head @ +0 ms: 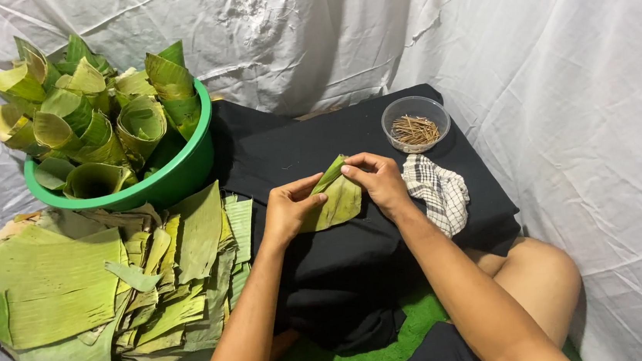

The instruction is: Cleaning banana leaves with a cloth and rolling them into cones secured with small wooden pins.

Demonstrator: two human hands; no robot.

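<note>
- Right now both my hands are on one banana leaf piece [336,201], folding it into a cone over the black cloth [310,143].
- Left hand [289,210]: fingers curled onto the leaf's left edge, thumb on top, pinning it down.
- Right hand [379,181]: fingertips pinched on the folded flap at the top of the leaf, holding the overlap shut.
- Leaf sits between the two hands, mid-cloth, lower part resting on the cloth, upper flap lifted and turned over.
- Step, as I judge it: fold is formed but not fixed. No stick visible in the leaf.
- Next move likely calls for a pin from the clear bowl of thin sticks [415,129], just beyond my right hand. One hand has to keep the overlap closed alone while the other lets go.
- Risk: flap springs open if the pinch loosens.
- Checked cloth [440,191] lies just beside my right wrist.
- Green basin [185,173] at far left holds finished rolled leaf cones [95,119], packed upright.
- Stack of flat cut leaves [99,293] lies left of my left arm, below the basin.
- White sheet [559,67] covers the surroundings.
</note>
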